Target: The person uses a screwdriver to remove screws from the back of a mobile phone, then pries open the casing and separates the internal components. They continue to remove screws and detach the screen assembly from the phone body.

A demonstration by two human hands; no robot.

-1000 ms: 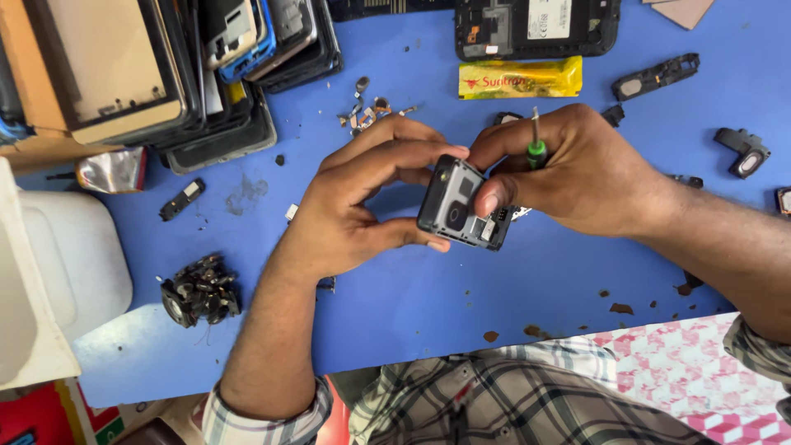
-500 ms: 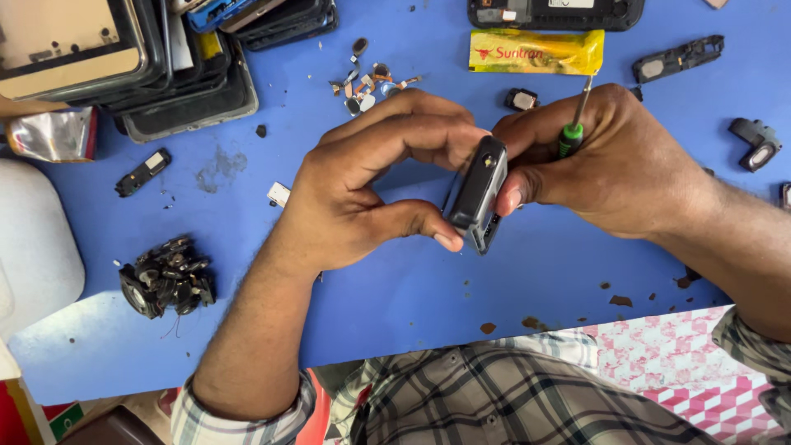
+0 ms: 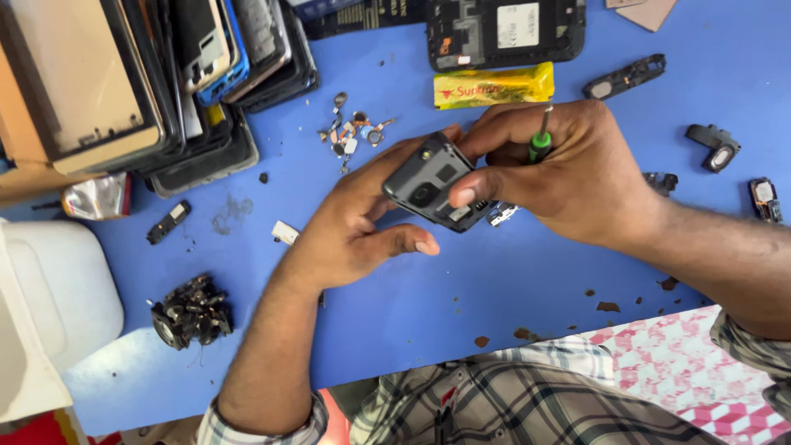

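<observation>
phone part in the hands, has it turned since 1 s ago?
Yes. The grey phone part was open-side up; now its closed back faces up, held above the blue table.

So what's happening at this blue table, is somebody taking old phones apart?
A person holds a small dark phone body over the blue table in both hands. The left hand cradles it from below; the right hand pinches its edge and also grips a green-handled screwdriver. Around them lie a stack of phone frames, a yellow packet, small loose parts and a black clump of components.
</observation>
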